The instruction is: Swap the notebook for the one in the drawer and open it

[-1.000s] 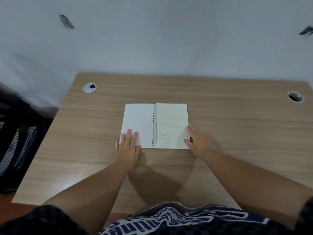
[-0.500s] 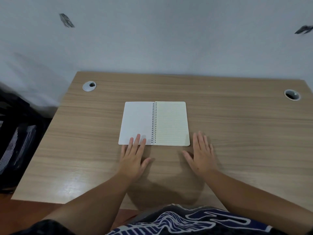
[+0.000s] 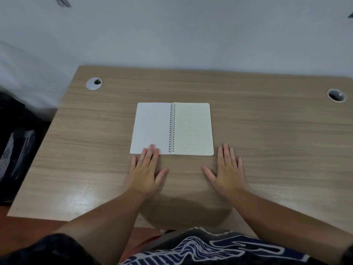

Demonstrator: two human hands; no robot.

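A spiral notebook (image 3: pixel 172 129) lies open flat in the middle of the wooden desk (image 3: pixel 267 131), a blank white page on the left and a lined cream page on the right. My left hand (image 3: pixel 146 171) rests flat, palm down, fingers spread, with its fingertips just over the notebook's near left edge. My right hand (image 3: pixel 227 171) lies flat on the desk just below and to the right of the notebook's near right corner, not touching it. Neither hand holds anything. No drawer is in view.
Two round cable grommets sit in the desk top, one at the back left (image 3: pixel 94 83) and one at the back right (image 3: pixel 336 95). A white wall runs behind the desk. A dark object (image 3: pixel 15 142) stands on the floor to the left.
My right hand has let go of the notebook's right edge and moved down onto the desk, flat. My left hand slid back toward me, leaving only its fingertips on the page.
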